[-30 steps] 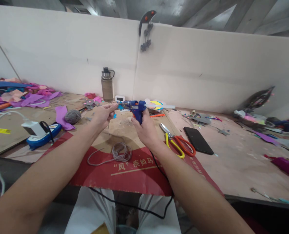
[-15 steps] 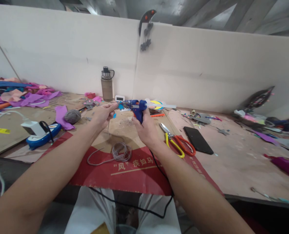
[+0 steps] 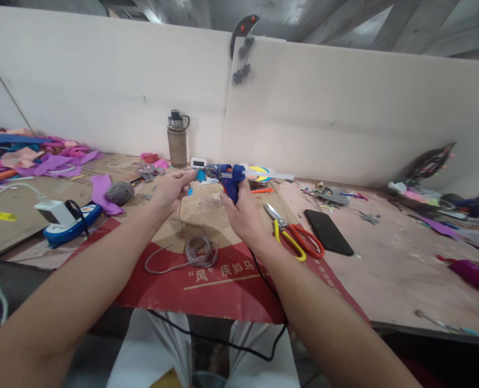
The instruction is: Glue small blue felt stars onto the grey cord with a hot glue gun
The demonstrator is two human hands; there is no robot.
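Observation:
My right hand (image 3: 243,210) is wrapped round the handle of a blue hot glue gun (image 3: 230,183), whose nozzle points left. A whitish glue stick (image 3: 271,174) sticks out of its back end. Opposite the nozzle, my left hand (image 3: 174,188) pinches a small blue felt piece (image 3: 201,175), close to the gun's tip; whether they touch I cannot tell. Another bit of blue (image 3: 190,191) shows just under the left fingers. Grey cord (image 3: 180,213) hangs below that hand, and a loose coil of cord (image 3: 201,251) lies on the red board (image 3: 231,291).
Scissors with yellow and red handles (image 3: 291,234) and a black phone (image 3: 328,232) lie to the right. On the left are a blue power strip (image 3: 71,226), a grey yarn ball (image 3: 120,192) and felt scraps (image 3: 33,156). A bottle (image 3: 177,141) stands at the back. The gun's black cable (image 3: 223,342) crosses my lap.
The glue gun has shifted very slightly to the right, its nozzle a little away from the left fingers. More of the blue felt piece shows. The rest stays put.

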